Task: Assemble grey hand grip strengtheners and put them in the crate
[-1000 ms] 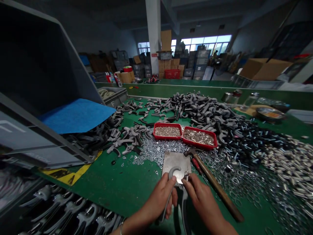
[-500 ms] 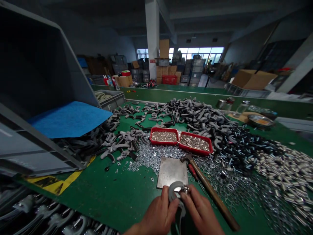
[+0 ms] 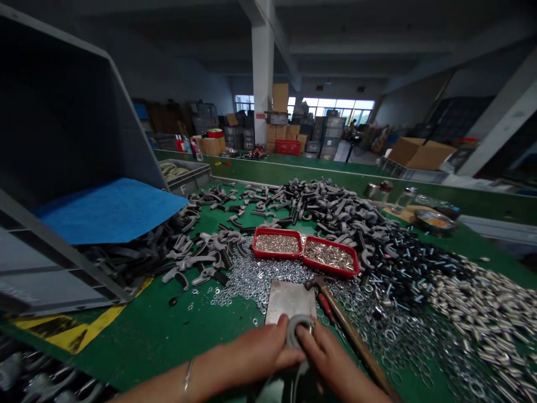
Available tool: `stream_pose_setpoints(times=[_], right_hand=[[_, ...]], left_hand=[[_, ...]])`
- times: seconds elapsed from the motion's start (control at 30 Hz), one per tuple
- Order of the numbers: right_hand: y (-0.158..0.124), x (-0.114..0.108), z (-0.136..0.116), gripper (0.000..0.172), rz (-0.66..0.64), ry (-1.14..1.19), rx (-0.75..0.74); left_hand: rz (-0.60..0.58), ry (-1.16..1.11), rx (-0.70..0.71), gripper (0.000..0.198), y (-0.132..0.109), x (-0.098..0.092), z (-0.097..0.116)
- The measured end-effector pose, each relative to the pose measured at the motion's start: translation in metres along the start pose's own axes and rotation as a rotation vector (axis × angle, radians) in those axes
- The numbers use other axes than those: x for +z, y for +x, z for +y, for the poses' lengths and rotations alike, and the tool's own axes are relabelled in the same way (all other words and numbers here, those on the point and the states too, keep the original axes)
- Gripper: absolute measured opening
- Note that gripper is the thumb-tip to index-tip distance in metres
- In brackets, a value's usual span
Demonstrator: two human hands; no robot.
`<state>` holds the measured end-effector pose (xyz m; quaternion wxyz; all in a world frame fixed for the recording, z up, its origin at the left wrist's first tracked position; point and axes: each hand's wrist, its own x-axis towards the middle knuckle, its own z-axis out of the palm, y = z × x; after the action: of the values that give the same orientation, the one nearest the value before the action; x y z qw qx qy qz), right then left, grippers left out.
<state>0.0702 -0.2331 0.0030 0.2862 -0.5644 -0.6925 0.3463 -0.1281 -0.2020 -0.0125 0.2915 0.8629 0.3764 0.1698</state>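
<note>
Low in the middle of the head view, a grey hook-shaped handle part point(image 3: 292, 334) is gripped from both sides. My left hand point(image 3: 268, 344) pinches its curved end from the left, thumb across the front. From the right, my right hand point(image 3: 329, 350) closes on the same curve, its fingers over the opening and covering most of a small shiny metal piece there. The lower end of the part is dark and partly hidden. Just beyond lies a square metal plate point(image 3: 289, 296). A hammer point(image 3: 352, 333) with a wooden handle and a red-handled tool point(image 3: 325, 308) lie beside the right hand.
Two red trays point(image 3: 277, 256) of tiny metal pieces stand behind the plate, amid scattered washers point(image 3: 243, 280). Grey handle parts point(image 3: 331, 204) are heaped behind. Black parts, metal rings and silver cylinders point(image 3: 482, 302) spread rightward. A large grey crate point(image 3: 67, 285) stands left.
My left forearm has swung outward to the left and shows a bracelet. The right fingers have moved over the opening of the curved part, covering the shiny piece. The camera view has shifted slightly.
</note>
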Motion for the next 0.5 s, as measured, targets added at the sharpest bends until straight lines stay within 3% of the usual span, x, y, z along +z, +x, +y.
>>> stream_pose_setpoints(times=[0.07,0.17,0.3,0.4,0.5], right_hand=[[0.040,-0.019,0.014,0.028,0.009,-0.199,-0.037],[0.090,-0.061,0.040,0.026,0.128,-0.358,-0.035],[0.126,-0.107,0.070,0.024,0.225,-0.562,0.013],[0.148,-0.114,0.084,0.019,0.245,-0.671,0.041],[0.170,-0.107,0.093,0.012,0.235,-0.729,0.058]], left_hand=[[-0.028,0.051,-0.026,0.045,0.030,-0.012,-0.012],[-0.092,0.279,-0.065,0.031,0.067,-0.026,-0.027],[-0.107,0.501,0.044,0.030,0.114,-0.047,-0.023],[-0.076,0.506,0.093,0.029,0.166,-0.054,-0.012],[-0.084,0.528,0.107,0.024,0.223,-0.046,-0.007]])
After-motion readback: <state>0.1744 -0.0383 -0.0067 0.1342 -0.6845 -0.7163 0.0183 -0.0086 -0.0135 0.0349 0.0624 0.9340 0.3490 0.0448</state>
